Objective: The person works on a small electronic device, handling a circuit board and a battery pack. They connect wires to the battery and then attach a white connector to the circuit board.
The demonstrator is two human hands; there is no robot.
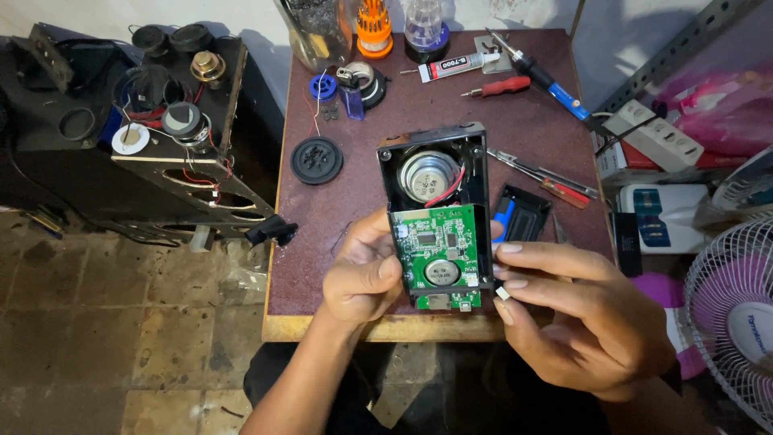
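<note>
Large items first. Dark maroon surface [531,129] with a wooden front edge, set against a pale wall; worn tile floor [105,338] to the person's left. On that floor side stands a black speaker cabinet [173,161], opened, drivers and red wiring exposed. To the right: a white fan [737,314], a white power strip [656,135], a metal shelf upright.

Centre of the surface, near its front edge: a small black speaker housing [439,213], back removed, held tilted toward the camera, apparently so its inside faces the viewer. Upper half shows a round silver driver [428,175] with a red lead; lower half carries a green circuit board [439,254] with a round component and a connector at the bottom edge.

Left hand [362,274] grasps the housing's left side, thumb laid on the board edge, steadying it. Right hand [580,314] has its fingers closed against the right edge of the housing, with a small white piece [502,293] at the fingertips.

Loose on the surface behind: black round grille [316,159], soldering iron [547,80], red-handled screwdriver [499,87], glue tube [459,67], orange bit holder [374,28], blue solder spool [323,86].
</note>
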